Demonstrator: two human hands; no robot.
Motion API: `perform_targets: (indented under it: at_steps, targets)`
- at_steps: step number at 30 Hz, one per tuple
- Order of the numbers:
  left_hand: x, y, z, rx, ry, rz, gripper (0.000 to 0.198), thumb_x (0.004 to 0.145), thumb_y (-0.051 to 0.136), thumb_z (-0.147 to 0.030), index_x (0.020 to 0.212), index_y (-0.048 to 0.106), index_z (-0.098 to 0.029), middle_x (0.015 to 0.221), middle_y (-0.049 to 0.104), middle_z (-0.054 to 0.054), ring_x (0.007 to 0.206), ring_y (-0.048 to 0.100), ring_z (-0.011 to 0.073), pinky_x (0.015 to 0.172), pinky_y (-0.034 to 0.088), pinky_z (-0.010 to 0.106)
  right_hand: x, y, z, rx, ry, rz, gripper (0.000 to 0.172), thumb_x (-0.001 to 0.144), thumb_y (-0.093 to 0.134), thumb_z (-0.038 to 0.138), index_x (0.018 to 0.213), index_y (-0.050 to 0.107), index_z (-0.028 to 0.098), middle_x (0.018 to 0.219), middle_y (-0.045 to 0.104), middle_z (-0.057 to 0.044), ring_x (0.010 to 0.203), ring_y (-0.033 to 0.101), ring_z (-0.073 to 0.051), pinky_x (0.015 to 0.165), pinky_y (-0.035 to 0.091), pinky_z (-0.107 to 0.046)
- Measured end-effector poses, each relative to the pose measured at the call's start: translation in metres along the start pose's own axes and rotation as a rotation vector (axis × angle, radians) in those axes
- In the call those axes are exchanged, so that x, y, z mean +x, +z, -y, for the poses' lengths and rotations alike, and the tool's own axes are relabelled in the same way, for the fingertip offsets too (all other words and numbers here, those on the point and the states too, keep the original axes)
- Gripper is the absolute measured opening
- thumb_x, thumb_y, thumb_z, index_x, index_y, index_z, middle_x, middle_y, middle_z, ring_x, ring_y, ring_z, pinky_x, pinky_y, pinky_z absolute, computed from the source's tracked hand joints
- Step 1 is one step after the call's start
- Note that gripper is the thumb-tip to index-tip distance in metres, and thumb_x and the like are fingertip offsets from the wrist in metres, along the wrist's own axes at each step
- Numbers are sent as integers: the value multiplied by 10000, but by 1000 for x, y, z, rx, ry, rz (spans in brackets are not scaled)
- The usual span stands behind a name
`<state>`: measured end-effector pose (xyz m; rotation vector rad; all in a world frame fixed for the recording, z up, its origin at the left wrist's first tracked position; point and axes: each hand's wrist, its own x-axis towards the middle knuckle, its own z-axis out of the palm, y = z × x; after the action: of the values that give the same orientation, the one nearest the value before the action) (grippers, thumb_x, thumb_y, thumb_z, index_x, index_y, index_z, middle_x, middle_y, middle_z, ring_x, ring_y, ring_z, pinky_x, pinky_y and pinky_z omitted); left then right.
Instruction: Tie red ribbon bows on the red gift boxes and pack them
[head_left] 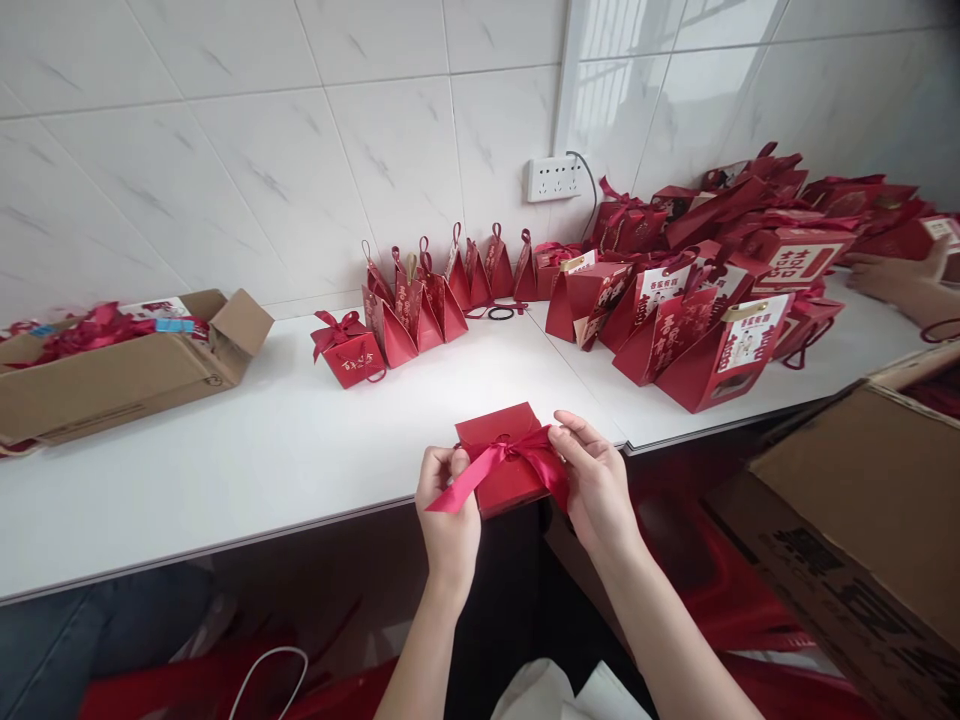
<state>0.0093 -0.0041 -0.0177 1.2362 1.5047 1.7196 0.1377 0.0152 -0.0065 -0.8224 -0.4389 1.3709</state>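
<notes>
A small red gift box is held at the front edge of the white counter, its top facing me. A shiny pink-red ribbon is tied across its middle, one tail hanging over the left side. My left hand grips the left side of the box, thumb close to the ribbon. At the upper right, my right hand pinches the ribbon loop between thumb and fingers, its other fingers partly raised. The underside of the box is hidden.
Behind stand a small ribboned box and a row of red triangular gift boxes. More boxes pile up at right, near another person's hand. Open cartons stand left and right. A power strip is on the wall.
</notes>
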Motion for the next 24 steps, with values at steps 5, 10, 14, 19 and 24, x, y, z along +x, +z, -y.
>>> perform_targets:
  at_steps: [5,10,14,19,24]
  targets:
    - [-2,2,4,31,41,-24,260,872,501,-321,656,415,-205,606,426,-34,548,411,109,508,346,210,4,0,-2,-14,-40,-47,386,542,837,267,824,583,195,604,495,74,551,487,-74,538,435,-189]
    - [6,-1,0,28,26,39,240,820,560,-309,643,437,-202,631,443,-26,586,436,123,552,370,225,0,-6,5,-624,-393,35,243,758,653,394,894,577,208,859,593,-39,768,570,-176,721,476,-345]
    - [10,-4,-3,17,-18,74,191,791,560,-286,641,490,-190,610,479,-25,576,454,119,535,370,216,-20,-1,12,-1161,-1039,75,284,795,626,309,1056,586,205,1125,549,-128,1038,539,-268,897,399,-460]
    - [14,-4,-3,-163,-164,142,191,761,579,-304,651,482,-182,564,447,-49,494,383,84,468,334,190,-32,16,-1,-1409,-1196,488,303,831,605,274,1112,567,167,1030,649,-88,951,602,-228,963,293,-454]
    - [28,-5,-4,-203,-195,186,285,771,599,-377,613,493,-165,556,449,-45,522,408,79,500,363,183,-25,19,-12,-1410,-1259,414,193,870,545,253,1033,599,165,848,645,-55,811,608,-187,935,318,-437]
